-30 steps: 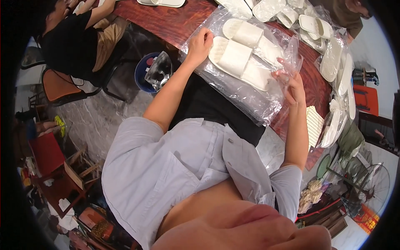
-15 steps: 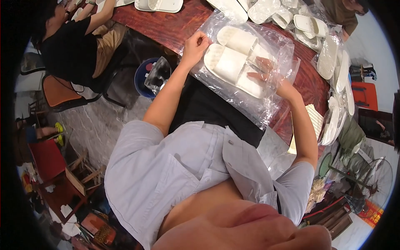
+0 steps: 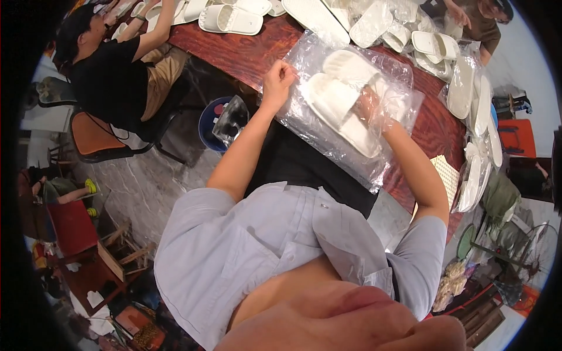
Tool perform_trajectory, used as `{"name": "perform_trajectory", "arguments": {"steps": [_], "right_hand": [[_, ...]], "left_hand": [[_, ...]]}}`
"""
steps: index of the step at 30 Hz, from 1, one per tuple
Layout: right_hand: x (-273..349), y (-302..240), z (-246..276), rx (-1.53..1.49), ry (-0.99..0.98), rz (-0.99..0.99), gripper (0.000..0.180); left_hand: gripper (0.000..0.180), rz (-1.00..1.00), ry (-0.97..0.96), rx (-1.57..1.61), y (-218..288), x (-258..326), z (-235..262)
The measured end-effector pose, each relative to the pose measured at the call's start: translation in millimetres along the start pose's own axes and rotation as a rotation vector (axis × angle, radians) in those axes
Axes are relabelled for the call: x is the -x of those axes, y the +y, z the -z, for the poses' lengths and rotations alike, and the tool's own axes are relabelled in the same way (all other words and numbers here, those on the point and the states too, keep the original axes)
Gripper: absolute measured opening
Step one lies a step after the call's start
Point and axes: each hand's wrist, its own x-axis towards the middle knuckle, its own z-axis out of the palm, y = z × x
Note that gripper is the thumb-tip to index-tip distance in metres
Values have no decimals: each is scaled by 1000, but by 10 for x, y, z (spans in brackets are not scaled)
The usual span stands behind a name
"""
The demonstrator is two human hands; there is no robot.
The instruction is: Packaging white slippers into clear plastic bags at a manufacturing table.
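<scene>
At the table's (image 3: 246,55) near edge, the left hand (image 3: 277,82) pinches the clear bag's (image 3: 328,143) mouth taut so the right hand (image 3: 374,108), inside it, fingers grasping, seats the white slippers (image 3: 339,102).

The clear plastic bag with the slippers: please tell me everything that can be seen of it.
The clear plastic bag is thin, glossy and wrinkled. It lies on the reddish-brown table, its near end hanging over the table edge toward the person's lap. Inside lie white slippers, side by side. The left hand pinches its far left edge; the right hand is seen through the film, seemingly inside the bag.
</scene>
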Motion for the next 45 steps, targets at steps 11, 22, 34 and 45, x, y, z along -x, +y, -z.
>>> {"name": "perform_trajectory", "arguments": {"steps": [11, 22, 34, 45], "right_hand": [[1163, 366, 3, -28, 446, 40, 16], [1285, 325, 93, -100, 316, -138, 35], [1442, 219, 318, -66, 481, -20, 39], [2195, 257, 699, -541, 522, -490, 33]], "left_hand": [[5, 14, 69, 65, 73, 10, 14], [47, -642, -360, -838, 1561, -375, -69], [73, -450, -835, -850, 754, 391, -1141], [78, -530, -755, -786, 570, 514, -1114]]}}
